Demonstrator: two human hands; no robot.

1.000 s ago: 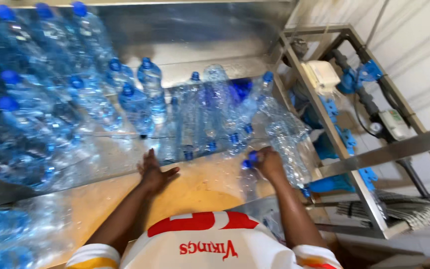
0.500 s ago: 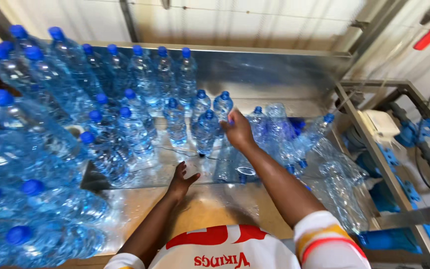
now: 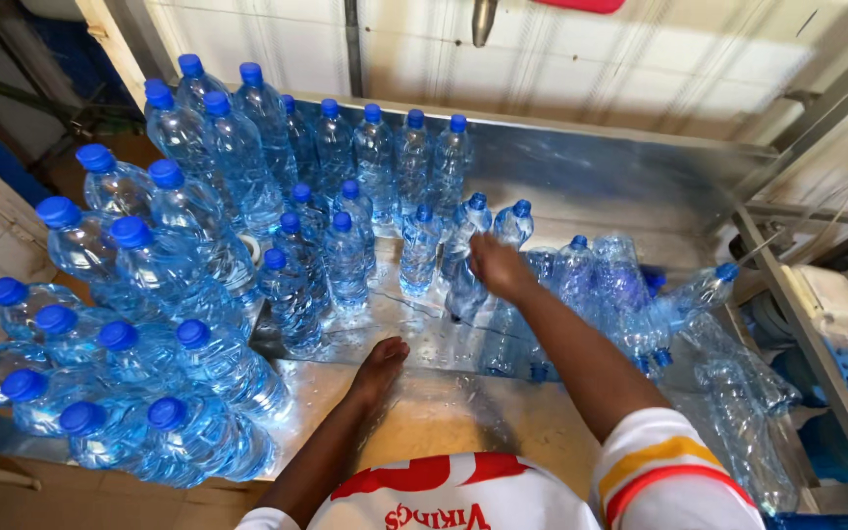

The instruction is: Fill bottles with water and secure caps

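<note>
Right hand [image 3: 499, 267] reached farther forward, fingers wrapped around upright bottle [image 3: 465, 257] — cap up, left hand [image 3: 381, 367] flat.

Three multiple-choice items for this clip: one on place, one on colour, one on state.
1. Where does the left hand rest?
A. flat on the metal table
B. on a bottle cap
C. on the wall

2. What colour are the bottle caps?
A. red
B. blue
C. white

3. How does the bottle at the right hand stand?
A. lying flat
B. upside down
C. upright

Key: 1 A, palm down on bare metal; 2 B, every visible cap is blue; 3 C, cap points up.
</note>
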